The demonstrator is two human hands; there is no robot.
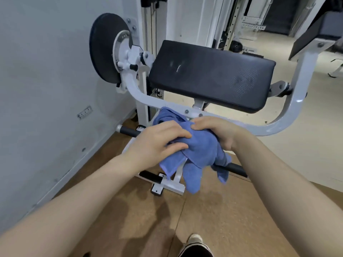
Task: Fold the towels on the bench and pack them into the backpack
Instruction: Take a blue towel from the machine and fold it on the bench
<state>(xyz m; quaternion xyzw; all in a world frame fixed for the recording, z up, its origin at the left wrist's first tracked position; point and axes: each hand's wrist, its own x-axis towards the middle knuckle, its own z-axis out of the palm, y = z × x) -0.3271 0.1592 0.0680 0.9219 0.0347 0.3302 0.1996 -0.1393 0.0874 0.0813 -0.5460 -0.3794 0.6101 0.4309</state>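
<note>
Blue towel [196, 145] bunched mid-air between both grips, in front of black padded worktop [211, 75]. Left hand [157, 141] and right hand [220, 132] both clutch cloth. Soft, light, floppy; corners droop below grips. Best take hemmed corners, spread flat.

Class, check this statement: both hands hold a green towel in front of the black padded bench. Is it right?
Not quite. The towel is blue, not green, as the head view shows. The rest stands: the left hand and right hand both hold it in front of the black padded bench.
</note>
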